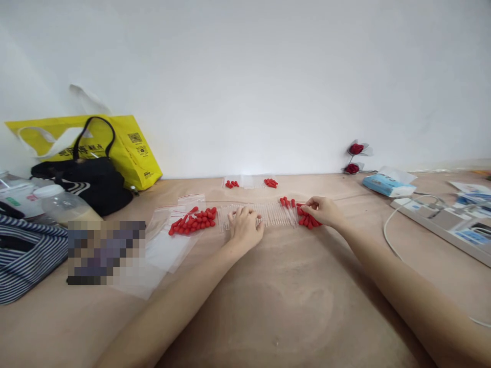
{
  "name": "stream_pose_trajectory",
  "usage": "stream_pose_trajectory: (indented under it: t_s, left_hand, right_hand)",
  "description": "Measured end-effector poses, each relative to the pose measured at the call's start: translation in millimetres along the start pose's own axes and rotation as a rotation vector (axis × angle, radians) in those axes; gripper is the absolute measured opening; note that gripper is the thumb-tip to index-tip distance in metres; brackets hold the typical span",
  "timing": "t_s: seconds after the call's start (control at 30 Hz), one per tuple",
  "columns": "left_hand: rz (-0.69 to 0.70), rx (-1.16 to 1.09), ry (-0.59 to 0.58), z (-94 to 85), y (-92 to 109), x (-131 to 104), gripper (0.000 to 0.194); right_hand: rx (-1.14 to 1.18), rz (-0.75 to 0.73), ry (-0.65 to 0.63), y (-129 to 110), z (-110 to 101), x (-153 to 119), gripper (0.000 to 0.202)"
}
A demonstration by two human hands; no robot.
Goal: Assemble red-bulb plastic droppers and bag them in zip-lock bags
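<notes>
A row of thin clear sticks [274,214] lies side by side at the middle of the wooden table [284,296]. My left hand [246,229] rests on the row's left part, palm down with fingers apart. My right hand [321,210] is at the right end, thumb and fingers pinched at the red tips [309,221]; what lies between them is too small to make out. More red tips [195,222] are bunched at the left end over clear plastic bags [163,250]. Farther back lies a small bag [247,181] with red-tipped pieces at both ends.
At the left are a yellow bag [143,158], a black bag [97,181], a plastic bottle [69,207] and a striped cloth bag [28,260]. On the right stand a blue tissue pack [387,184], red artificial flowers [352,168] and a power strip [441,230] with cables.
</notes>
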State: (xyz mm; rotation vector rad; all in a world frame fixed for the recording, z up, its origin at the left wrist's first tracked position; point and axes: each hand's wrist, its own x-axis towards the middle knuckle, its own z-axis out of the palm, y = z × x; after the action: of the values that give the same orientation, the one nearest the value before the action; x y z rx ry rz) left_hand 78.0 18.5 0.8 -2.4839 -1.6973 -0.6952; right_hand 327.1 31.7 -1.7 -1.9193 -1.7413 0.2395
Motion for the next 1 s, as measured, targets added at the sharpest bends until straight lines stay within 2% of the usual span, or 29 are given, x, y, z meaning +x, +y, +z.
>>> stream_pose_trajectory:
  t_s: [0.13, 0.27, 0.53, 0.8, 1.0]
  left_hand:
    - [-0.117, 0.043, -0.06, 17.4, 17.9, 32.6, 0.022]
    - [-0.182, 0.085, -0.104, 27.9, 25.4, 51.6, 0.026]
    - [-0.3, 0.159, -0.201, 25.7, 30.7, 66.4, 0.032]
    - [-0.384, 0.169, -0.296, 27.6, 26.9, 80.0, 0.038]
    - [-0.41, 0.151, -0.384, 26.8, 33.3, 91.3, 0.031]
  right_hand:
    - [0.003, -0.051, -0.031, 9.3, -8.5, -10.3, 0.025]
    - [-0.083, -0.009, 0.029, 16.6, -15.6, -6.0, 0.017]
    - [-0.151, 0.087, 0.019, 21.6, -3.1, 5.6, 0.021]
    - [-0.204, 0.179, 0.005, 20.1, 6.3, 11.6, 0.023]
    - [-0.184, 0.199, -0.019, 20.2, 8.7, 10.1, 0.023]
